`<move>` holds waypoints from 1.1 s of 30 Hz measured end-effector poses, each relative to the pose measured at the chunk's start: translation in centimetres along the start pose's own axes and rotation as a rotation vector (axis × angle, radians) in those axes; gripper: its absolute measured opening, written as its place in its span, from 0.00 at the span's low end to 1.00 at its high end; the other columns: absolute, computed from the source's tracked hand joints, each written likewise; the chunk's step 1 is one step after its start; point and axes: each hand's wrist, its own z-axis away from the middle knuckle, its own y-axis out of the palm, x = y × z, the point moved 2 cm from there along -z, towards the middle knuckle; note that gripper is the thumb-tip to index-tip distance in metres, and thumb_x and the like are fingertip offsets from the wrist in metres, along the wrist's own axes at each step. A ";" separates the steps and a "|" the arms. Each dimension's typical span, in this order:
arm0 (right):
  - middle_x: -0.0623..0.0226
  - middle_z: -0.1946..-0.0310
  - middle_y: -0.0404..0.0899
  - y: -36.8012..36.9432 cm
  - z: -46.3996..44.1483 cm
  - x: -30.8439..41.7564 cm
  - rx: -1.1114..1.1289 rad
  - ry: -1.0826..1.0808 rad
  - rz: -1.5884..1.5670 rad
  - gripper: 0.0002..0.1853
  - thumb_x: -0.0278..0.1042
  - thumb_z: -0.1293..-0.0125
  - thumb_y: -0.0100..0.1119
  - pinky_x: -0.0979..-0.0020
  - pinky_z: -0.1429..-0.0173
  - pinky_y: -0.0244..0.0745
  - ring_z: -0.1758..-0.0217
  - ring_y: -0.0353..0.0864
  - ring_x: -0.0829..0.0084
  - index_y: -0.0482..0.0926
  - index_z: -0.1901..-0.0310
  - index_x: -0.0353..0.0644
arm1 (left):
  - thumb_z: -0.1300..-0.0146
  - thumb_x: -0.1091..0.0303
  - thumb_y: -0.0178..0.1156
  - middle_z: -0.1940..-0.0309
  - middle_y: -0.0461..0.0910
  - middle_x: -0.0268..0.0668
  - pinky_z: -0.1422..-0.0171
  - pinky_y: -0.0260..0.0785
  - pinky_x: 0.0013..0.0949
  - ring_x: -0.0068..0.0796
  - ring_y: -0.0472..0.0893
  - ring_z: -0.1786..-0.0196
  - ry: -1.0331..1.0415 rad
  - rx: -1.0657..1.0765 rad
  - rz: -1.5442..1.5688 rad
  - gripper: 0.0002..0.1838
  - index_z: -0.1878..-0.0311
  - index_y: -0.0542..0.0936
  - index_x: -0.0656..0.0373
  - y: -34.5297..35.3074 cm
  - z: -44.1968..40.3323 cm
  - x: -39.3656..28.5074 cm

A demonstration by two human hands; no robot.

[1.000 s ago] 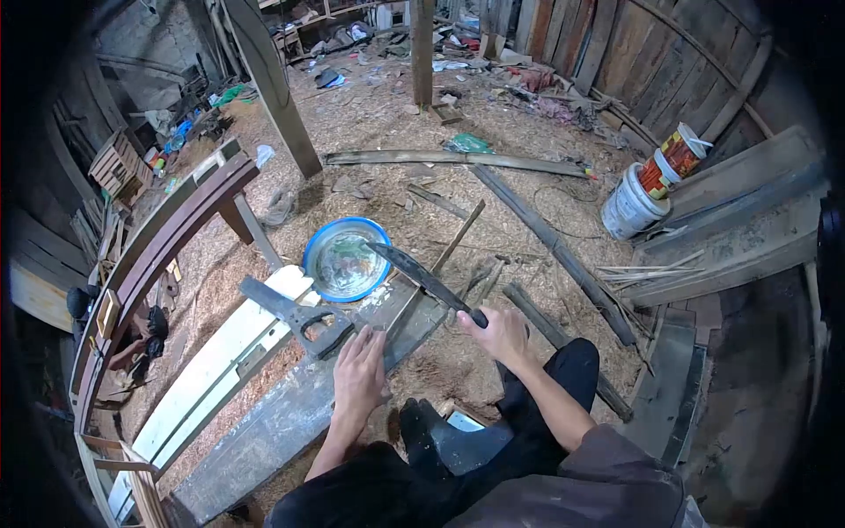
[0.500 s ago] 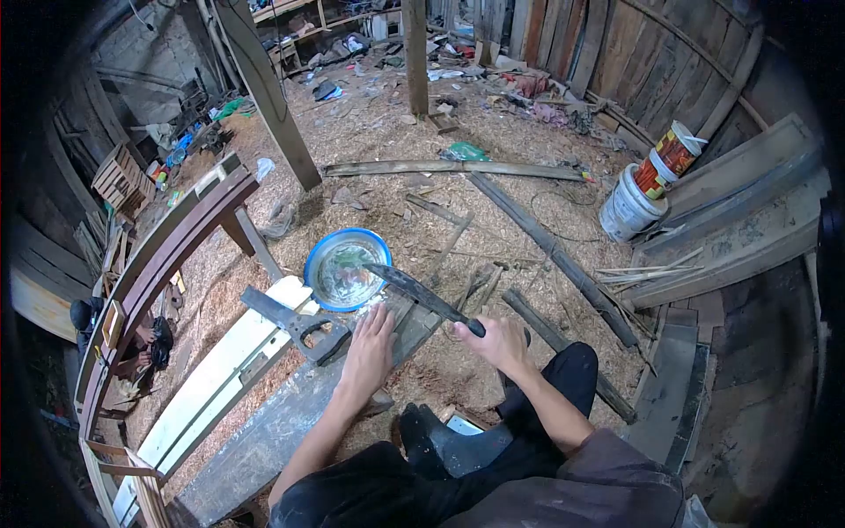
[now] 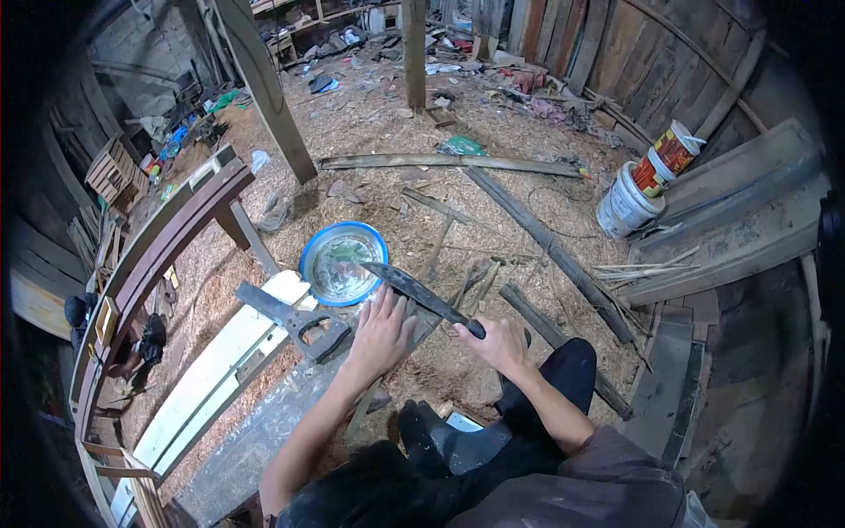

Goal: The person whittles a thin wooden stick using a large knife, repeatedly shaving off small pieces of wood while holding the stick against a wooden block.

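My right hand point(image 3: 500, 343) is wrapped around the black handle of a machete point(image 3: 421, 292). The dark blade points left and away from me, its tip over the rim of a blue-edged metal basin point(image 3: 384, 249). My left hand point(image 3: 384, 333) lies with fingers stretched out over the end of a worn grey plank point(image 3: 264, 431), close against the near side of the blade. Whether the fingertips touch the blade, I cannot tell. Left of that hand, a handsaw point(image 3: 286, 317) rests across a pale board point(image 3: 211, 378) and the plank.
Wood shavings cover the floor. A curved wooden frame point(image 3: 163, 233) stands at left, with a person partly visible behind it. Dark beams point(image 3: 550, 245) lie ahead. Stacked buckets point(image 3: 630, 211) stand at right near leaning planks. A wooden post point(image 3: 264, 97) rises at the back left.
My left hand has shifted slightly forward and right along the plank, toward the blade. My right hand and the machete stay nearly in place. The view has tilted a little.
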 end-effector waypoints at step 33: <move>0.47 0.80 0.81 -2.6 0.2 1.4 -0.094 0.106 0.030 0.34 0.70 0.33 0.61 0.48 0.62 0.79 0.70 0.86 0.44 0.84 0.70 0.39 | 0.37 0.84 0.54 0.40 0.81 0.55 0.23 0.66 0.51 0.61 0.77 0.34 -0.095 -0.100 0.569 0.30 0.29 0.72 0.59 -1.0 -0.1 0.8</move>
